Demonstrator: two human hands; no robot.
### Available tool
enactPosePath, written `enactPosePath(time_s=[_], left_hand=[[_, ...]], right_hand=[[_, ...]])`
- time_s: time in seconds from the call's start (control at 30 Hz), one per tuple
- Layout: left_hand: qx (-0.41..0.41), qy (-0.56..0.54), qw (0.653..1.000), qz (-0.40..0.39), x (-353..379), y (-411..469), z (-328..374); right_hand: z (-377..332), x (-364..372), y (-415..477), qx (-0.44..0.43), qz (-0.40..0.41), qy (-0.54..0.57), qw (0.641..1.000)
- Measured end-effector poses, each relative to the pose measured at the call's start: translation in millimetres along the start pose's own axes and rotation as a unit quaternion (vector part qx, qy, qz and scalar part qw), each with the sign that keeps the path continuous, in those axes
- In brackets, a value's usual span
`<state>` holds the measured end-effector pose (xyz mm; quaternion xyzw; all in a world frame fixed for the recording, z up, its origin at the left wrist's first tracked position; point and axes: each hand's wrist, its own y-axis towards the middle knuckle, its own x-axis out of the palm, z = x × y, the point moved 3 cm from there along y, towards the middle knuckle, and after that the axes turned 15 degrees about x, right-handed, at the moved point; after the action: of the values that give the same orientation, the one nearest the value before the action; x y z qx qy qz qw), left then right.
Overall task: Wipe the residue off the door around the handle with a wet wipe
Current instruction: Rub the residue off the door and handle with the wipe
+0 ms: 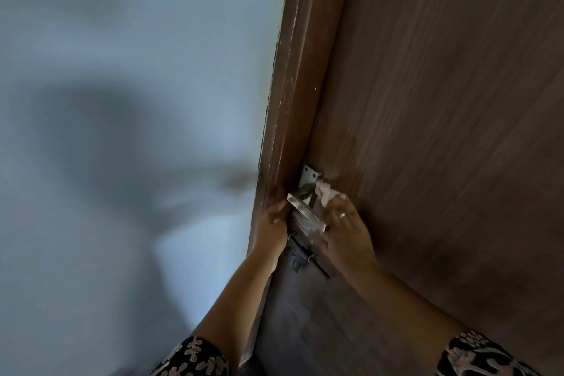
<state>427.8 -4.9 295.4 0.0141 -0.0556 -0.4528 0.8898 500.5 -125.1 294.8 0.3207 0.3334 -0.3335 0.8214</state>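
Note:
A dark brown wooden door fills the right side of the head view. Its silver lever handle sits on a metal backplate near the door's left edge. My right hand presses a crumpled white wet wipe against the door just right of the handle; a ring shows on one finger. My left hand grips the door's edge beside the handle. Whitish residue shows on the wood under the lever.
A dark sliding bolt latch is fixed to the door below the handle, between my forearms. The brown door frame runs upward on the left. A pale blue wall with my shadow lies further left.

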Motion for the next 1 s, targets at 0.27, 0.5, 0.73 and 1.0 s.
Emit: enactPosePath(time_s=[0.27, 0.5, 0.73, 1.0], left_hand=[[-0.013, 0.006, 1.0, 0.002, 14, 6, -20], [-0.021, -0.007, 1.0, 0.006, 16, 1, -17], [-0.055, -0.016, 0.998, 0.024, -9, 2, -22], [-0.061, -0.011, 0.997, 0.038, -17, 2, -22]], right_hand=[[5, -10, 16, 0.002, 0.089, -0.017, 0.996], [-12, 9, -1, -0.045, 0.062, -0.102, 0.992], [-13, 6, -5, -0.051, -0.041, -0.016, 0.998], [26, -39, 35, 0.004, 0.102, -0.13, 0.986]])
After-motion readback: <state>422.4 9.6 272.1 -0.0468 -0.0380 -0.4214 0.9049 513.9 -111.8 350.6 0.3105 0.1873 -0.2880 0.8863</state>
